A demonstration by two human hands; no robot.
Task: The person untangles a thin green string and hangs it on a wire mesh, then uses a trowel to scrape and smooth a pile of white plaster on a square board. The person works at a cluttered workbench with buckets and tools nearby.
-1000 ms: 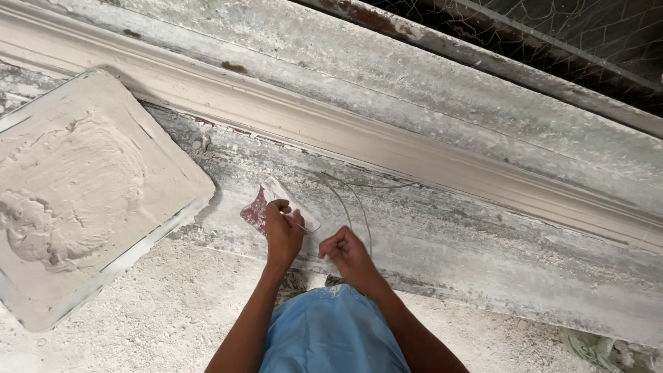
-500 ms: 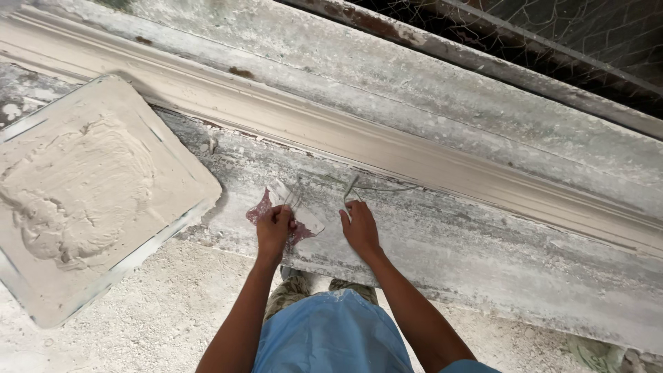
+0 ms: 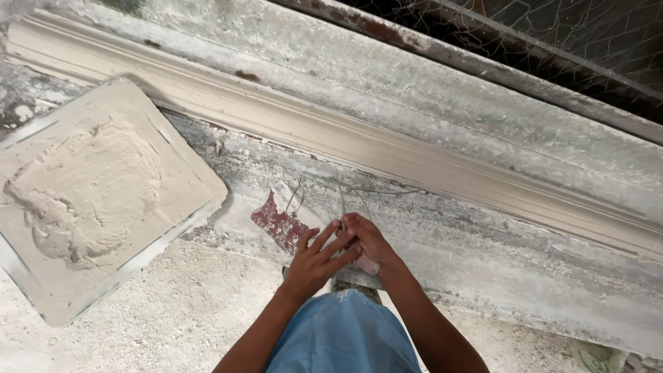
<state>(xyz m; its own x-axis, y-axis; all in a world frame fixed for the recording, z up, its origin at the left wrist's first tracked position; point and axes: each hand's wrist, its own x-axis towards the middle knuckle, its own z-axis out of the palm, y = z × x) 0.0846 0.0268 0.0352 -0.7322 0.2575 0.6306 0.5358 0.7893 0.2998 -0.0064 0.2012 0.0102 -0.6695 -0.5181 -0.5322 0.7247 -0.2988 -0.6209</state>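
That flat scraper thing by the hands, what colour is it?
The flat scraper blade is dark red with pale smears, in the head view.

I see a dusty grey floor (image 3: 138,324) below a long ledge (image 3: 428,166), with dark wire netting (image 3: 552,41) above it.

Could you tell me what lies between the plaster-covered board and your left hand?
In the head view, a small dark red scraper lies between the board and the left hand, on the dusty ledge.

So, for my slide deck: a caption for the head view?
Both hands meet over thin wire beside a red scraper and plaster-covered board.
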